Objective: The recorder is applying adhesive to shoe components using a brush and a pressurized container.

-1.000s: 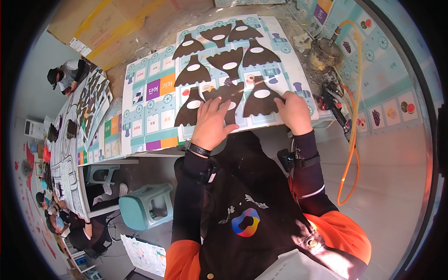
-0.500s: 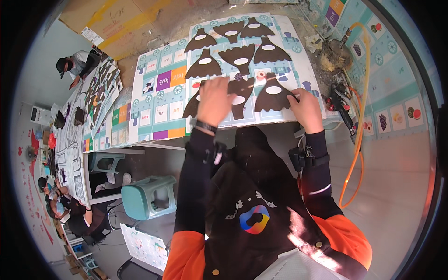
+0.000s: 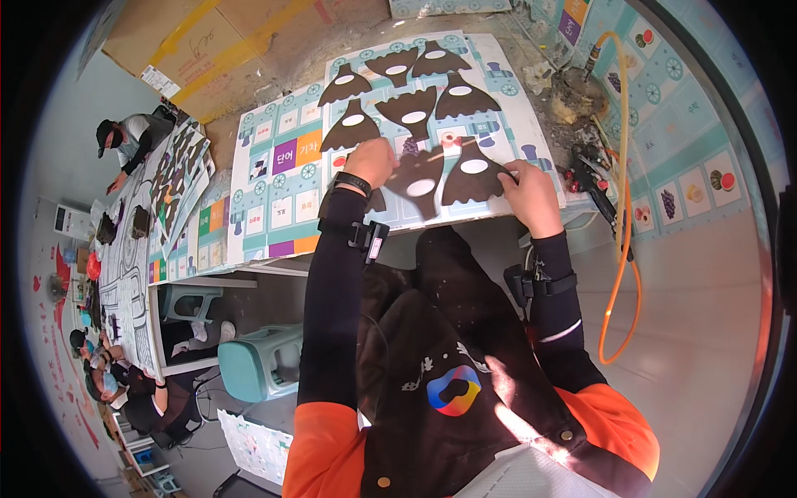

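My left hand (image 3: 373, 163) pinches the upper left edge of a dark brown flat piece (image 3: 407, 176) with a white oval on it. That piece is slightly blurred and sits tilted in the middle of the front row. Under my left wrist lies another brown piece (image 3: 378, 201), mostly hidden. My right hand (image 3: 531, 196) has its thumb and fingers closed at the right corner of a third brown piece (image 3: 462, 186), which has a scalloped lower edge. Several matching pieces, such as one at the back (image 3: 437, 63), lie in rows behind, some turned the opposite way.
Beneath the pieces is a white board (image 3: 516, 108) on a printed table covering (image 3: 278, 178). A black-handled tool (image 3: 604, 195) and an orange hose (image 3: 624, 274) hang at the right. Cardboard (image 3: 249, 41) stands behind. A green stool (image 3: 253, 361) and another person (image 3: 137, 137) are at left.
My left hand has shifted left and its fingers have closed at the middle front piece, which now sits more tilted. My right hand stays at the right piece's corner. The view has shifted slightly.
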Demonstrator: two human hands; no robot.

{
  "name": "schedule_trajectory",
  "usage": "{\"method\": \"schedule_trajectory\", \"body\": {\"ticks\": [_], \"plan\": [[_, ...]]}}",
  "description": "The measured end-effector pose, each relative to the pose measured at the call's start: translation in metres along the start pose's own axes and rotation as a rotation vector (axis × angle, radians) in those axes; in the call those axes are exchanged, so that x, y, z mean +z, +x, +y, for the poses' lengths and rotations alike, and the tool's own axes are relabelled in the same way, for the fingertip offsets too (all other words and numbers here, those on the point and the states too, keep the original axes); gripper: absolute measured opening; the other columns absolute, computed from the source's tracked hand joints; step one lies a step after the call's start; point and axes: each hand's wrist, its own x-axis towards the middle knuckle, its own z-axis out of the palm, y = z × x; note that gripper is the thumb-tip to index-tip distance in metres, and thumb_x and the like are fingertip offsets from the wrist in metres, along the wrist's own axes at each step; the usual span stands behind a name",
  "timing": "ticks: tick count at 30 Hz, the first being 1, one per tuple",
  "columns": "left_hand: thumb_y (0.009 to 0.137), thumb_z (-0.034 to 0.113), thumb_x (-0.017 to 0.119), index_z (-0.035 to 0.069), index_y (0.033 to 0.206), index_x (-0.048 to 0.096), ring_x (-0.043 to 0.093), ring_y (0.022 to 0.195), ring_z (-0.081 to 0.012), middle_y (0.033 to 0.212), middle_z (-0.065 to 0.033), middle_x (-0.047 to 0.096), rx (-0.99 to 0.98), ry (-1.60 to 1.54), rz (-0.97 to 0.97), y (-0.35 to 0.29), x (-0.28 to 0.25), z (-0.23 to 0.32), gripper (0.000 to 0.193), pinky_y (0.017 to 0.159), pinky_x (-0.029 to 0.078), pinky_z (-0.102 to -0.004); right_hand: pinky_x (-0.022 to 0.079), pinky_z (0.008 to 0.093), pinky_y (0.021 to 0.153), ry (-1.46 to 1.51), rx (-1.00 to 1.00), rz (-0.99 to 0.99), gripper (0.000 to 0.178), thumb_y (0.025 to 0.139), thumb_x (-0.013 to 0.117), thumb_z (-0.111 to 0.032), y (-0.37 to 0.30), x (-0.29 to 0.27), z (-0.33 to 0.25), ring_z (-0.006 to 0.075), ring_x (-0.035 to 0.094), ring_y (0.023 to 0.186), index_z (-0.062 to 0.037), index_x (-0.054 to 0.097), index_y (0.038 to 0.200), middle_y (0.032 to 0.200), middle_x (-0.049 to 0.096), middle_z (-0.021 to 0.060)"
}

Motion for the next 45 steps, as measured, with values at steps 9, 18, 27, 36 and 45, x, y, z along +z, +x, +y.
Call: {"method": "schedule_trajectory", "body": {"ticks": [9, 18, 27, 36, 45], "plan": [[0.08, 0.016, 0.076, 0.013, 0.087, 0.068, 0.065, 0.095, -0.0306, 0.086, -0.0089, 0.07, 0.154, 0.064, -0.01, 0.014, -0.013, 0.013, 0.011, 0.085, 0.044, -0.0456, 0.053, 0.0461, 0.077, 0.041, -0.009, 0.004, 0.024, 0.087, 0.07, -0.018, 0.003, 0.008, 0.004, 0.0408, 0.067, 0.088, 0.001, 0.071, 0.1, 0.089, 0.07, 0.0235], [0.07, 0.03, 0.088, -0.001, 0.098, 0.065, 0.066, 0.094, -0.0376, 0.095, -0.0214, 0.068, -0.307, 0.074, 0.145, -0.092, -0.044, -0.05, 0.047, 0.083, 0.053, -0.0455, 0.054, 0.0439, 0.072, 0.016, 0.021, -0.023, 0.025, 0.088, 0.07, -0.021, 0.0, 0.005, 0.008, 0.0384, 0.069, 0.083, 0.0003, 0.071, 0.101, 0.087, 0.071, 0.0227], [0.066, 0.023, 0.09, 0.0, 0.104, 0.064, 0.062, 0.103, -0.0365, 0.108, -0.018, 0.062, -0.311, -0.055, 0.144, -0.12, -0.03, -0.057, 0.052, 0.09, 0.051, -0.043, 0.055, 0.038, 0.063, 0.092, 0.097, -0.009, 0.024, 0.091, 0.064, -0.012, -0.002, 0.014, -0.013, 0.0287, 0.072, 0.065, 0.0049, 0.067, 0.108, 0.081, 0.071, 0.0215], [0.073, 0.004, 0.081, 0.001, 0.102, 0.066, 0.066, 0.093, -0.0306, 0.1, -0.015, 0.065, -0.127, -0.244, 0.219, -0.117, -0.03, -0.052, 0.033, 0.084, 0.053, -0.0401, 0.054, 0.0371, 0.058, 0.188, 0.13, 0.056, 0.023, 0.091, 0.064, -0.01, 0.003, 0.015, -0.011, 0.026, 0.071, 0.059, 0.0063, 0.065, 0.107, 0.077, 0.07, 0.0211], [0.083, 0.019, 0.078, 0.002, 0.117, 0.063, 0.066, 0.109, -0.0317, 0.115, -0.0165, 0.068, -0.168, -0.328, 0.321, -0.147, -0.042, -0.065, 0.041, 0.09, 0.052, -0.0384, 0.052, 0.0411, 0.068, -0.066, -0.083, 0.248, 0.025, 0.088, 0.069, -0.019, -0.011, -0.017, 0.014, 0.0352, 0.067, 0.077, 0.0001, 0.069, 0.105, 0.082, 0.068, 0.0183]]}}
